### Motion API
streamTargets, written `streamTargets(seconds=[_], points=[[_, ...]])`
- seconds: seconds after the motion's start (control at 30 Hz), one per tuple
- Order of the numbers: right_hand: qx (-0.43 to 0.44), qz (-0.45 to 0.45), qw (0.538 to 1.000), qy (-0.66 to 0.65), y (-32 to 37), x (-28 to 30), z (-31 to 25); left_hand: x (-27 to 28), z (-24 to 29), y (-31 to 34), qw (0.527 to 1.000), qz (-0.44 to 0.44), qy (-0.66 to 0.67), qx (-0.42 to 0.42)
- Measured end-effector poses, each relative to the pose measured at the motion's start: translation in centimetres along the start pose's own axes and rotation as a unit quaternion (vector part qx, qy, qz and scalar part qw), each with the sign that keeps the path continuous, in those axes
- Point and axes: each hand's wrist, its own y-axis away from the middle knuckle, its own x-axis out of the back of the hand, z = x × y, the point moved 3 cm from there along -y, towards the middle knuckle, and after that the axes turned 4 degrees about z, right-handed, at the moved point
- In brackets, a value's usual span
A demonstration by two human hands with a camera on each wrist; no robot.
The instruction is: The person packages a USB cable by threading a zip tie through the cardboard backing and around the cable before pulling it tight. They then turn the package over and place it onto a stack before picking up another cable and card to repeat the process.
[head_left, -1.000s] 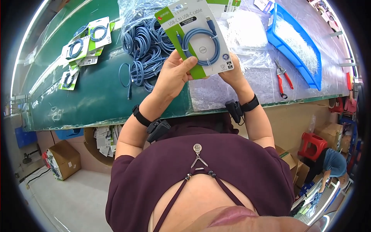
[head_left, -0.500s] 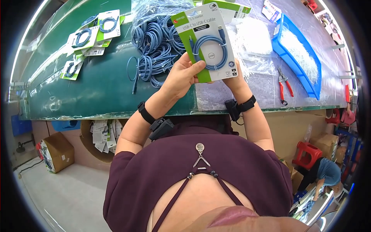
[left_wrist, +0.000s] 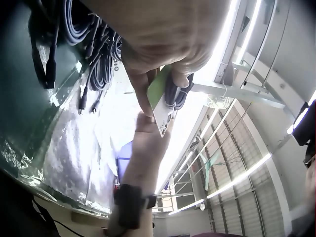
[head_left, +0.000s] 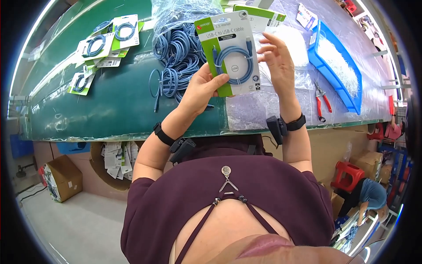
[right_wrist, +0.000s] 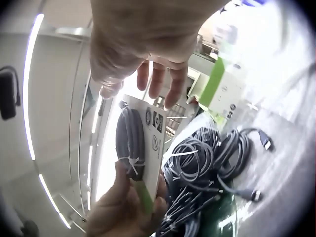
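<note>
A white and green card with a coiled blue USB-C cable is held up over the table by the left hand, its thumb across the lower left front and its fingers behind. The right hand is raised just right of the card, fingers spread and touching nothing. In the right wrist view the coil stands out from the card, strapped with a white tie, while the right hand hangs apart from it. The left wrist view shows the left hand pinching the card by its edge.
Bundled blue cables lie behind the left hand. Carded cables are at the left. White ties fill a blue tray on the right, near red-handled cutters. More cards lie at the back.
The right hand has let go of the card's lower right and moved right, its fingers spreading. The card, still in the left hand, has shifted slightly down and left and stands more upright.
</note>
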Motion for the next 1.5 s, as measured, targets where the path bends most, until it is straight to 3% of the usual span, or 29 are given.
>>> streamTargets(seconds=[0.03, 0.17, 0.3, 0.43, 0.6, 0.73, 0.83, 1.13, 1.33, 1.37, 1.43, 1.5], points=[[0.071, -0.042, 0.993, 0.083, -0.1, -0.7, -1.8, 0.4, -0.4, -0.1, 1.000, 0.001, -0.026, -0.002], [0.053, -0.100, 0.984, 0.141, 0.4, -2.7, -2.8, 0.7, -1.0, -0.3, 0.999, 0.019, -0.027, -0.040], [0.138, -0.046, 0.980, 0.134, 0.5, -3.8, -1.9, 0.4, -0.5, -0.1, 0.999, 0.028, 0.008, -0.042], [0.104, -0.052, 0.985, 0.126, 0.3, -3.7, -1.4, 0.6, -0.6, 0.0, 0.998, 0.014, 0.028, -0.050], [0.126, -0.045, 0.978, 0.158, 0.0, -4.1, -1.1, 1.8, -2.0, -0.9, 0.998, -0.007, 0.042, -0.054], [0.218, -0.038, 0.954, 0.203, 0.2, -4.6, -1.7, 2.2, -2.5, -1.5, 0.991, -0.051, 0.125, -0.024], [0.008, -0.038, 0.999, 0.030, 1.2, -5.0, -2.8, 1.6, -1.5, -0.6, 0.984, -0.078, 0.158, 0.006], [0.026, -0.076, 0.989, 0.122, 1.8, -5.1, -5.1, 2.2, -3.2, -0.3, 0.936, -0.172, 0.291, 0.095], [0.012, -0.066, 0.982, 0.177, 1.5, -4.5, -4.0, 1.5, -3.7, -0.5, 0.939, -0.160, 0.284, 0.108], [0.015, -0.065, 0.983, 0.172, 1.2, -4.6, -3.9, 1.2, -3.4, -0.4, 0.944, -0.155, 0.275, 0.101], [-0.075, -0.071, 0.992, 0.073, 1.1, -4.0, -4.2, 1.8, -1.5, -0.1, 0.957, -0.126, 0.253, 0.064], [-0.090, -0.018, 0.996, 0.024, 0.5, -2.7, -3.3, 2.7, 1.1, 0.3, 0.986, -0.090, 0.135, 0.024]])
